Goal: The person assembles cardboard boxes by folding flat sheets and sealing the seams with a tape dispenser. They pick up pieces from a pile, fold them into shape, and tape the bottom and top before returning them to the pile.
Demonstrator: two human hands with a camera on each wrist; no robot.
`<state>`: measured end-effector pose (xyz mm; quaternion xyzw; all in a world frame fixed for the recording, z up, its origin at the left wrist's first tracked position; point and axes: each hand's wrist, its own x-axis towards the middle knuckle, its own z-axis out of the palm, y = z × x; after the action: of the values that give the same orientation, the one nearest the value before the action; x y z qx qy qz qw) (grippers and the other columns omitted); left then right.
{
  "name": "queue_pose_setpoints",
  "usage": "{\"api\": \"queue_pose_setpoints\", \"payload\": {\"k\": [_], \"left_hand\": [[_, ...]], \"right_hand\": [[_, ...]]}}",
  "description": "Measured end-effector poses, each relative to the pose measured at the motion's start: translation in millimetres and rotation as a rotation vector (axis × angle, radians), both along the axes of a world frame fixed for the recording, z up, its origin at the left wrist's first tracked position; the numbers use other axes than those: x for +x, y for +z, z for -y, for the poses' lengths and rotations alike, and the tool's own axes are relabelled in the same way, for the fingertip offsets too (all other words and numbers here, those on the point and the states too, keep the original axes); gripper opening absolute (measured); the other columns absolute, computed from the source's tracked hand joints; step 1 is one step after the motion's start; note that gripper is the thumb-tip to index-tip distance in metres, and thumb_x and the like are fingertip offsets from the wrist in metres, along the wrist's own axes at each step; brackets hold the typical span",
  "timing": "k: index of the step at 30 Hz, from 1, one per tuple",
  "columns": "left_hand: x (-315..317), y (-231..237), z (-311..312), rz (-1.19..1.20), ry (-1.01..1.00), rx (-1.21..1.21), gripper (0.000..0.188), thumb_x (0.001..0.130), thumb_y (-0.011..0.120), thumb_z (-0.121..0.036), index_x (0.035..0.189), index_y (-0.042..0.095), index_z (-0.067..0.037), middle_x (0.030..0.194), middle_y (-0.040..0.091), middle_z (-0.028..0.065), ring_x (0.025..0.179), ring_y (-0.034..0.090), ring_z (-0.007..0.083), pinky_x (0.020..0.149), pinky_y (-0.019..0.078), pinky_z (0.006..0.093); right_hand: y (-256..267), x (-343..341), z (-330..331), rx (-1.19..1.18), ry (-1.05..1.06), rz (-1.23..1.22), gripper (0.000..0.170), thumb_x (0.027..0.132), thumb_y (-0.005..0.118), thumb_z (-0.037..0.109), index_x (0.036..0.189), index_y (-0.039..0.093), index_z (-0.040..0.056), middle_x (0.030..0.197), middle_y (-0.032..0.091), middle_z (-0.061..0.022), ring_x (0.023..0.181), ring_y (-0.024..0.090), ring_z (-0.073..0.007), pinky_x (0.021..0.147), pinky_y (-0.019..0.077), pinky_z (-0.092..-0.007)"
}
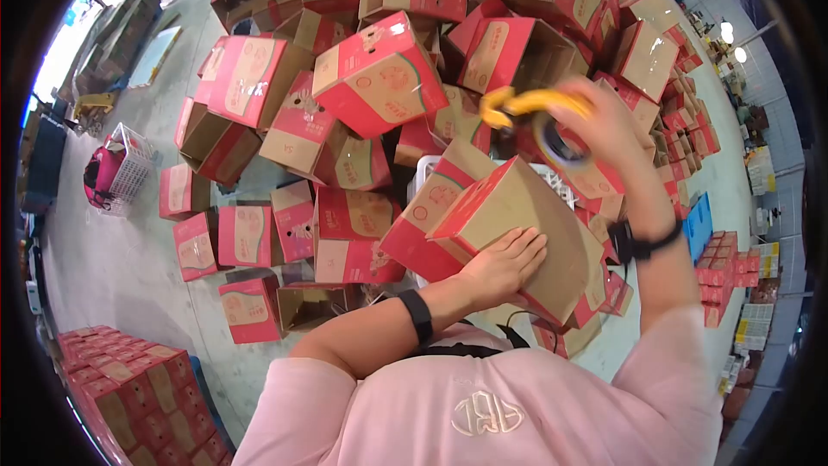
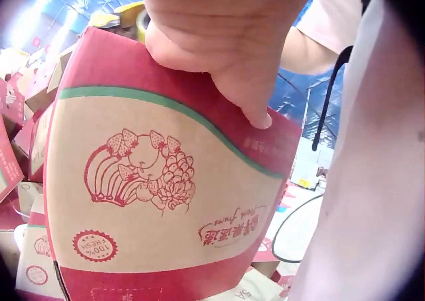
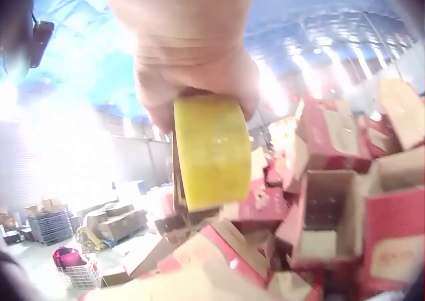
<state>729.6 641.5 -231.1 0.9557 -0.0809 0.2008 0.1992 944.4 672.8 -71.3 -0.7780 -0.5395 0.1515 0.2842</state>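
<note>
A red and brown carton (image 1: 565, 263) printed with fruit drawings stands tilted in front of my body, its plain brown face turned up. My left hand (image 1: 509, 263) lies flat on that face, fingers straight and close together. In the left wrist view its thumb (image 2: 255, 112) reaches over the edge onto the printed side (image 2: 139, 181). Raised beyond the carton on the right, my right hand (image 1: 608, 125) grips a yellow tape dispenser (image 1: 539, 103), blurred in the head view. Its roll of yellow tape (image 3: 214, 151) shows below the hand in the right wrist view.
Another carton (image 1: 431, 198) leans against the far left side of this one. White plastic basketwork (image 1: 556, 181) shows behind it. Many open cartons (image 1: 379, 78) are heaped ahead. Stacked cartons (image 1: 142, 388) stand at lower left, and a white basket (image 1: 129, 168) holds a pink bag.
</note>
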Motion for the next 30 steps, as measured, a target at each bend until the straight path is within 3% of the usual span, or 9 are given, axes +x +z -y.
{"api": "queue_pose_setpoints", "payload": {"k": [2, 5, 9, 11, 13, 15, 21, 27, 30], "left_hand": [[0.0, -3.3, 0.5, 0.007, 0.024, 0.038, 0.069, 0.075, 0.059, -0.034, 0.131, 0.044, 0.003, 0.140, 0.042, 0.0161, 0.134, 0.033, 0.0295, 0.113, 0.0223, 0.0415], [-1.9, 1.4, -5.9, -0.042, -0.004, -0.048, 0.078, 0.074, 0.061, -0.046, 0.132, 0.043, 0.003, 0.139, 0.042, 0.0155, 0.134, 0.033, 0.0297, 0.114, 0.0199, 0.0415], [-2.4, -3.1, -2.1, -0.101, -0.038, -0.032, 0.083, 0.073, 0.062, -0.051, 0.132, 0.043, 0.003, 0.139, 0.042, 0.0154, 0.134, 0.033, 0.0295, 0.114, 0.0196, 0.0410], [-2.3, -5.9, 1.1, -0.080, -0.054, -0.047, 0.081, 0.072, 0.062, -0.049, 0.132, 0.044, 0.003, 0.139, 0.042, 0.0152, 0.133, 0.034, 0.0294, 0.114, 0.0204, 0.0410], [-1.6, -7.3, 2.5, -0.013, 0.004, -0.061, 0.077, 0.071, 0.062, -0.045, 0.131, 0.046, 0.002, 0.140, 0.042, 0.0145, 0.132, 0.036, 0.0290, 0.112, 0.0243, 0.0407], [-1.3, -10.2, 1.0, 0.065, 0.022, -0.011, 0.073, 0.070, 0.063, -0.042, 0.128, 0.048, 0.001, 0.136, 0.044, 0.0138, 0.129, 0.039, 0.0284, 0.110, 0.0282, 0.0401], [-13.2, -12.3, -1.3, 0.171, 0.014, -0.054, 0.058, 0.066, 0.069, -0.035, 0.114, 0.056, -0.005, 0.119, 0.053, 0.0078, 0.114, 0.049, 0.0247, 0.096, 0.0410, 0.0385], [-13.8, -0.7, 4.8, 0.144, 0.052, -0.054, 0.056, 0.065, 0.072, -0.035, 0.111, 0.059, -0.008, 0.115, 0.055, 0.0048, 0.108, 0.052, 0.0236, 0.090, 0.0432, 0.0381], [-10.5, 2.3, 13.6, 0.128, 0.064, -0.061, 0.057, 0.064, 0.074, -0.035, 0.111, 0.059, -0.008, 0.115, 0.055, 0.0058, 0.109, 0.052, 0.0244, 0.090, 0.0434, 0.0388]], "right_hand": [[-16.9, -9.3, -88.4, -0.253, 0.316, 0.368, 0.035, 0.080, 0.068, 0.039, 0.089, 0.063, 0.0049, 0.080, 0.063, -0.0077, 0.072, 0.061, -0.0199, 0.065, 0.0471, -0.0333], [-67.4, -68.8, -173.2, -0.664, 0.480, 0.437, 0.044, 0.074, 0.067, 0.045, 0.085, 0.068, 0.0023, 0.076, 0.066, -0.0152, 0.074, 0.065, -0.0288, 0.064, 0.0497, -0.0403], [-89.1, -130.4, -154.7, -0.936, 0.637, 0.563, 0.045, 0.073, 0.065, 0.039, 0.096, 0.069, 0.0004, 0.089, 0.068, -0.0186, 0.082, 0.066, -0.0344, 0.073, 0.0523, -0.0405], [-73.1, -119.3, -126.6, -1.054, 0.654, 0.576, 0.037, 0.074, 0.064, 0.033, 0.090, 0.069, 0.0006, 0.087, 0.068, -0.0189, 0.083, 0.066, -0.0323, 0.073, 0.0525, -0.0401], [8.8, -107.3, -103.7, -1.036, 0.584, 0.450, 0.032, 0.075, 0.064, 0.031, 0.086, 0.068, 0.0013, 0.085, 0.067, -0.0191, 0.085, 0.066, -0.0294, 0.072, 0.0517, -0.0403], [45.8, -76.6, -52.3, -0.760, 0.601, 0.470, 0.037, 0.075, 0.063, 0.035, 0.092, 0.067, 0.0028, 0.077, 0.066, -0.0190, 0.074, 0.065, -0.0339, 0.068, 0.0507, -0.0412], [-3.1, -35.5, 143.6, -0.131, 0.292, 0.396, 0.045, 0.078, 0.067, 0.035, 0.112, 0.059, 0.0064, 0.085, 0.054, -0.0164, 0.077, 0.058, -0.0356, 0.066, 0.0463, -0.0427], [15.6, -27.8, 336.1, -0.498, 0.098, 0.305, 0.048, 0.074, 0.071, 0.031, 0.116, 0.059, 0.0090, 0.091, 0.054, -0.0154, 0.078, 0.061, -0.0339, 0.067, 0.0502, -0.0431], [-59.4, -23.2, 350.7, -0.668, 0.089, 0.250, 0.044, 0.073, 0.071, 0.032, 0.110, 0.061, 0.0101, 0.093, 0.056, -0.0170, 0.080, 0.062, -0.0350, 0.068, 0.0520, -0.0435]]}}
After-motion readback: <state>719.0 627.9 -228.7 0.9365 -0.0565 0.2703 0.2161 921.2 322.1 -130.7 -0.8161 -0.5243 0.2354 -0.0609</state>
